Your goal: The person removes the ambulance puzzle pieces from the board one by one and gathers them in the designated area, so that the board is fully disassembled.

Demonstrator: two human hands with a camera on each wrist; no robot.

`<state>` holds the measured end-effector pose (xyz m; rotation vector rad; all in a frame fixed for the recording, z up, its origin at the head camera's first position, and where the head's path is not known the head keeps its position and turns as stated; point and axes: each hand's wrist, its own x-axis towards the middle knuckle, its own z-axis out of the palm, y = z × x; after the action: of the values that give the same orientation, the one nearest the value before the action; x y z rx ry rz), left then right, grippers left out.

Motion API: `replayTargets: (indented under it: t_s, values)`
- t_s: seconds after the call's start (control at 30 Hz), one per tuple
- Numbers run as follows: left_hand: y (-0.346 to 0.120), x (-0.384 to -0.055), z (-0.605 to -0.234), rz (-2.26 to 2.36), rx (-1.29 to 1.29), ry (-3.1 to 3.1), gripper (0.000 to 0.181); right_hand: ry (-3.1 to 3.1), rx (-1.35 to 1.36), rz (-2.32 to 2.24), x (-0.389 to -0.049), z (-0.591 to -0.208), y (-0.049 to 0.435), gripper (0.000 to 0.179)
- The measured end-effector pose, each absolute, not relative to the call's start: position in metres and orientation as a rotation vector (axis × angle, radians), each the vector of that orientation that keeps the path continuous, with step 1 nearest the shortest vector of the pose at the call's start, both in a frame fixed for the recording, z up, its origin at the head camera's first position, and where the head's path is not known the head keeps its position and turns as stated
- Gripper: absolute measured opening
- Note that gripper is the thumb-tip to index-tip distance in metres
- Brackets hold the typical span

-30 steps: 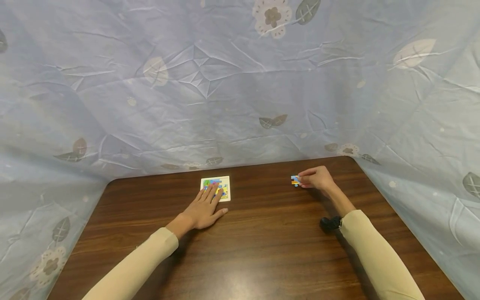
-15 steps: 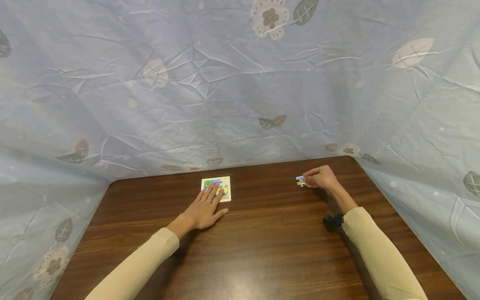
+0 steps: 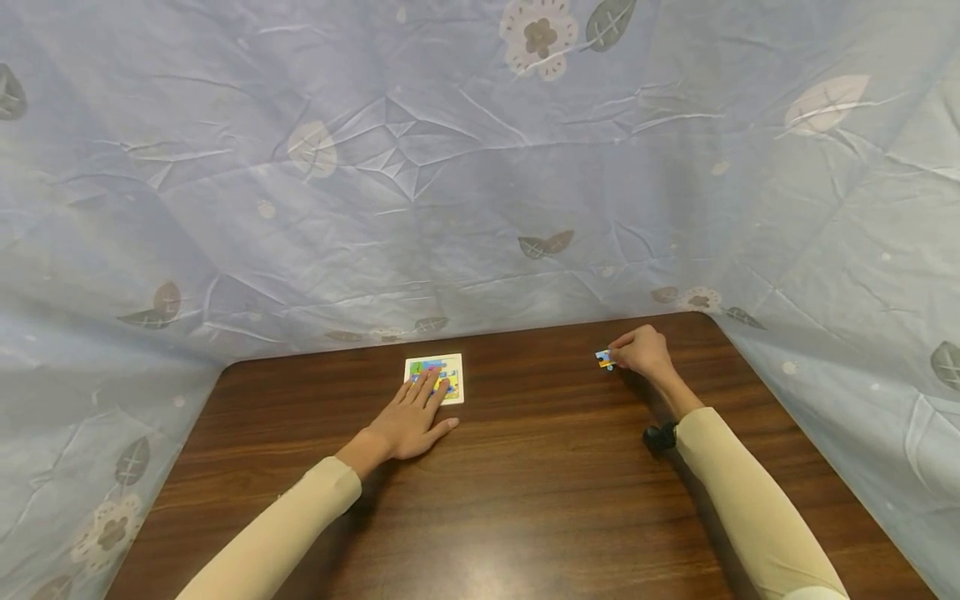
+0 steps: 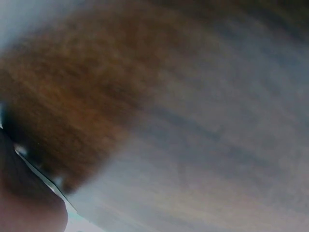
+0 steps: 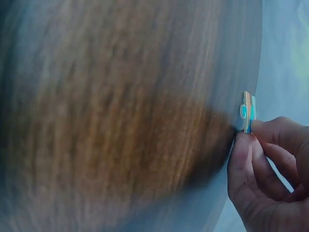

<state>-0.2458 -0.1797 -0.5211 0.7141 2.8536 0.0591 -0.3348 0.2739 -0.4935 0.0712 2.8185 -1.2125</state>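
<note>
My left hand (image 3: 407,423) lies flat with straight, spread fingers over the lower left of a puzzle board (image 3: 459,363), which has a pale frame and colourful pieces. Part of the board is hidden beneath the fingers. Far to the right, my right hand (image 3: 643,353) pinches a small jigsaw piece (image 3: 603,359) between thumb and fingers. The piece is blue and orange with a knob at its lower edge. In the right wrist view the jigsaw piece (image 5: 248,111) shows nearly edge-on at the fingertips. Only a blurred bit of the left hand (image 4: 29,203) shows in the left wrist view.
A dark brown wooden table (image 3: 480,483) lies under both hands. Pale blue-grey cloth (image 3: 465,167) with leaf and flower prints hangs behind it and at both sides. A black wrist device (image 3: 659,437) sits at the right wrist.
My right hand has shifted slightly to the right with the jigsaw piece, and the piece has tilted a little. My left hand has stayed on the puzzle board.
</note>
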Motion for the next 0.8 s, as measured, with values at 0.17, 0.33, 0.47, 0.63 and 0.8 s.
replayTargets:
  t_s: [0.17, 0.33, 0.47, 0.63, 0.8]
  values:
    - [-0.179, -0.249, -0.516, 0.116, 0.734, 2.844, 0.087, 2.873, 0.048, -1.152, -0.335, -0.497, 0.275, 0.024]
    - [-0.183, -0.257, -0.509, 0.207, 0.744, 2.897, 0.082, 2.906, 0.025, -1.157, -0.332, -0.496, 0.275, 0.023]
    - [-0.188, -0.265, -0.505, 0.254, 0.683, 2.945, 0.078, 2.962, -0.003, -1.173, -0.329, -0.491, 0.266, 0.024]
    - [-0.196, -0.275, -0.504, 0.213, 0.631, 2.944, 0.084, 2.941, -0.089, -1.273, -0.330, -0.481, 0.240, 0.023]
    - [-0.200, -0.278, -0.506, 0.282, 0.601, 2.904, 0.086, 2.855, -0.184, -1.374, -0.330, -0.474, 0.206, 0.021]
